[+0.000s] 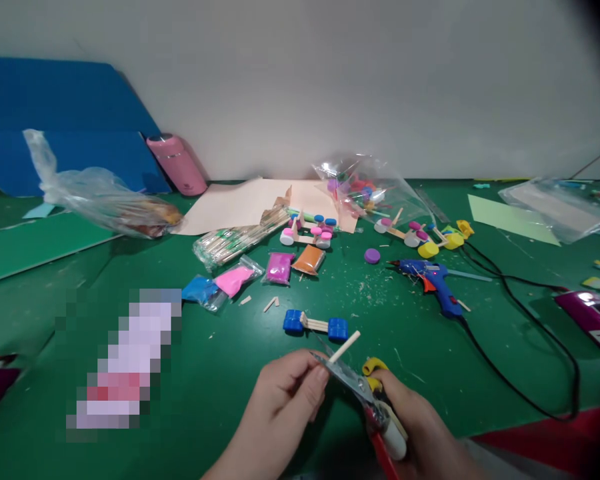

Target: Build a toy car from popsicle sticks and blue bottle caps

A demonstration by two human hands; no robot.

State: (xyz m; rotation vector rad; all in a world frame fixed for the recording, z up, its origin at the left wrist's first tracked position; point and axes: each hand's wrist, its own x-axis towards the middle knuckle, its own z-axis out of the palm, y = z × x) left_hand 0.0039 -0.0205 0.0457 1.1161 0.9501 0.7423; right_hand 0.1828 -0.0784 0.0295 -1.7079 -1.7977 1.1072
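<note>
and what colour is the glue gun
The glue gun is mostly blue, seen best in the head view.

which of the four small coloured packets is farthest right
The orange packet; the magenta, pink and blue ones all lie to its left.

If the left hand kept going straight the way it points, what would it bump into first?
Probably the metal blades, just ahead of the left hand, though I can't tell whether they touch.
</note>
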